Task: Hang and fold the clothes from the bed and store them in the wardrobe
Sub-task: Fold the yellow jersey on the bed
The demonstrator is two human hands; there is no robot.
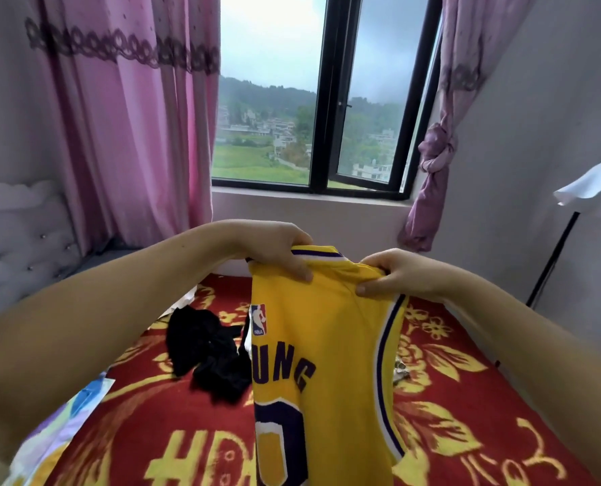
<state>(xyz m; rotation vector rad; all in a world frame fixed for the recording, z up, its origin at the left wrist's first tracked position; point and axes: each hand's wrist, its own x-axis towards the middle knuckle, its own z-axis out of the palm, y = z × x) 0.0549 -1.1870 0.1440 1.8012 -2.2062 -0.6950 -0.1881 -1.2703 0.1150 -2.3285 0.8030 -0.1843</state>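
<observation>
Both hands grip the yellow jersey (330, 363) at its shoulders, L hand (279, 256) & R hand (395, 275), held up over the bed (467, 398). Step: prob. readying it to hang/fold. Next needs a hanger or flat spot; black clothes (207, 352) wait on bed.

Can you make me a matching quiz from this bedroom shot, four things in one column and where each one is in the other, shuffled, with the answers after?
Things:
1. jersey
2. black clothes
3. tied curtain
4. blanket

Places:
A. knotted at the right of the window
B. spread over the bed, red with gold patterns
C. held up by its top edge in the left hand and right hand
D. lying in a heap on the bed, left of the hanging yellow garment

Pairs: 1-C, 2-D, 3-A, 4-B
</observation>
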